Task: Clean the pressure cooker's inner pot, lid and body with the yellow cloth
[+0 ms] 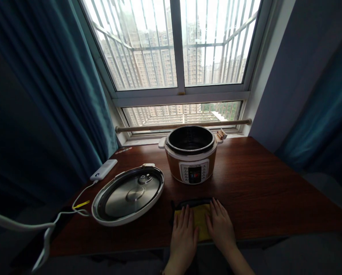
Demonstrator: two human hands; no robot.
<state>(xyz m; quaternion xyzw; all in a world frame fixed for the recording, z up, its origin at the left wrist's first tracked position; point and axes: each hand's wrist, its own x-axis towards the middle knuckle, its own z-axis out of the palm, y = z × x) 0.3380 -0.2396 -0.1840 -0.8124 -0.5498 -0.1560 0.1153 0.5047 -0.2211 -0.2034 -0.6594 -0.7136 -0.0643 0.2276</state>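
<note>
Here, the left hand (183,229) and right hand (221,225) lie flat, grip released, fingers pressing a yellow cloth (201,223) at the near edge of the counter (259,183). Just behind it stands an open cooker (191,154); its lid (128,194) lies upturned to the left, near a power bank (104,170).

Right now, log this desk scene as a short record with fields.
left hand: left hand flat on folded yellow cloth
right hand: right hand flat on the same cloth
behind cloth: open brown electric pressure cooker, lid off
left of cloth: round steel cooker lid, lying inner side up
far left: white power bank with cable
surface: dark wooden desk under window
</note>
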